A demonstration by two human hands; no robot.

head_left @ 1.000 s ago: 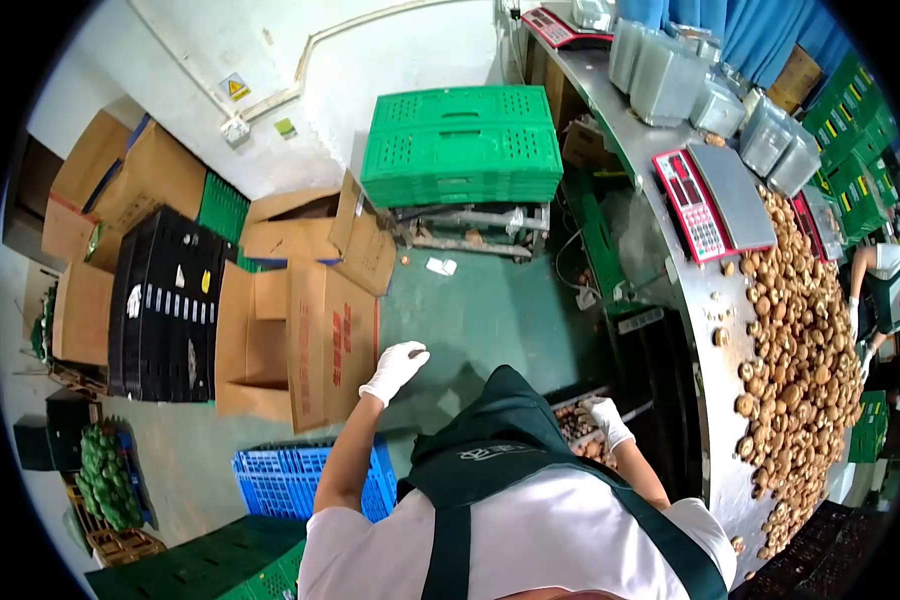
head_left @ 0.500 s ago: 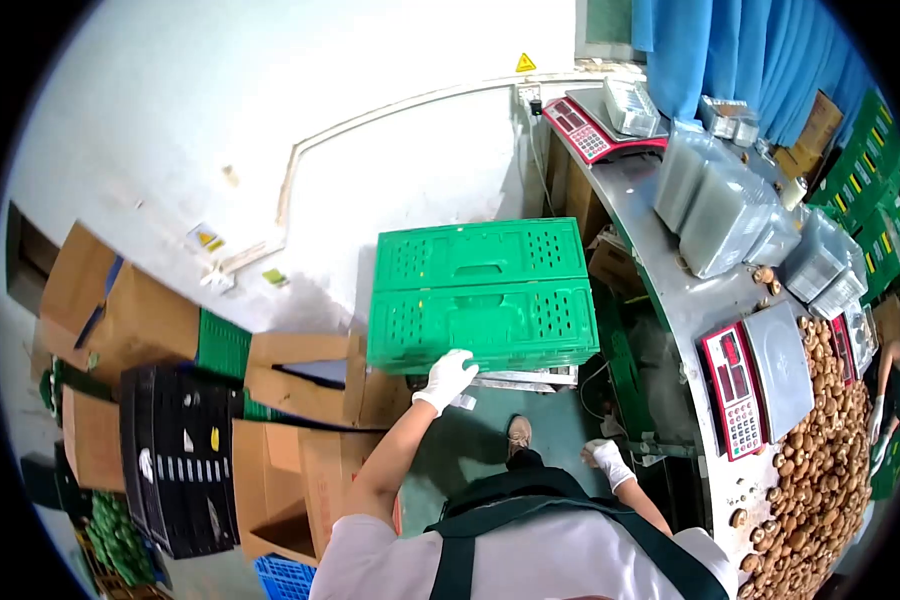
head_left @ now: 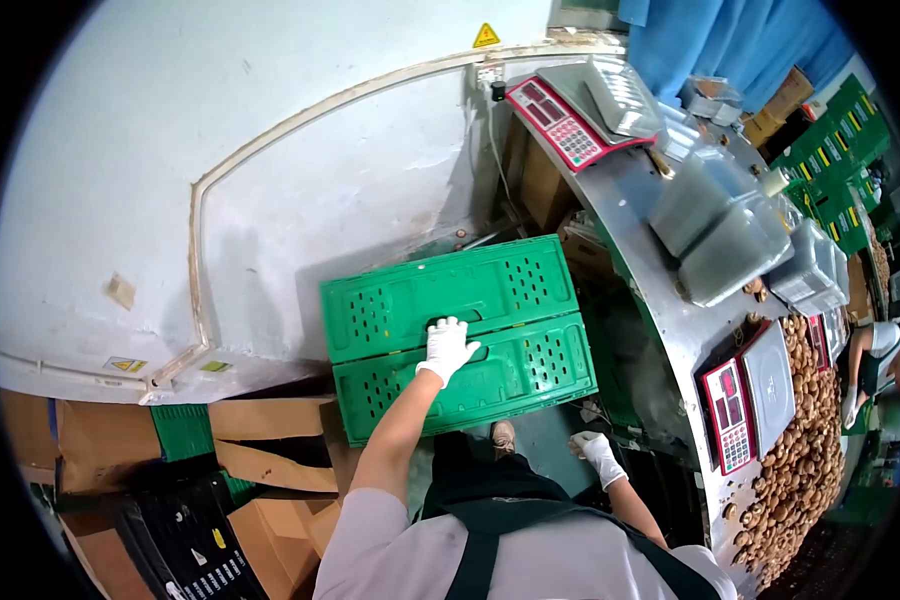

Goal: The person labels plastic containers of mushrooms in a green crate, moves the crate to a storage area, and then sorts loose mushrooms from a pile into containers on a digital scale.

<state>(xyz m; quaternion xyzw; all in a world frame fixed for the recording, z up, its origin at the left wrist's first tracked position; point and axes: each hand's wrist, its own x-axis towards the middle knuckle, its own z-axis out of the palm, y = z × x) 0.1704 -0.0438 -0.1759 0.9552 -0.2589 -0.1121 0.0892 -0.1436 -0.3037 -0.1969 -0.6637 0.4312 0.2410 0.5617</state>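
Observation:
My left hand [head_left: 448, 350], in a white glove, lies on top of a green folding crate [head_left: 530, 375]. Its fingers are apart and reach the handle slot near the middle. The crate is folded flat, with two perforated panels; what is beneath it is mostly hidden. My right hand [head_left: 598, 456], also gloved in white, hangs between the crate and the metal table [head_left: 670, 335]. Its fingers are curled inward, with a brownish patch at their tips. Whether they hold anything is hard to make out.
Along the table stand red scales [head_left: 725, 415], clear plastic trays [head_left: 735, 250] and a heap of brown mushrooms [head_left: 795, 475]. Cardboard boxes [head_left: 275, 540] and a black crate [head_left: 185, 540] are at the left. A co-worker's gloved hand [head_left: 850, 408] shows at far right.
My left hand has moved from the crate's near edge onto its top, by the handle slot. The view has turned and come closer to the crate. My right hand still hangs beside the table.

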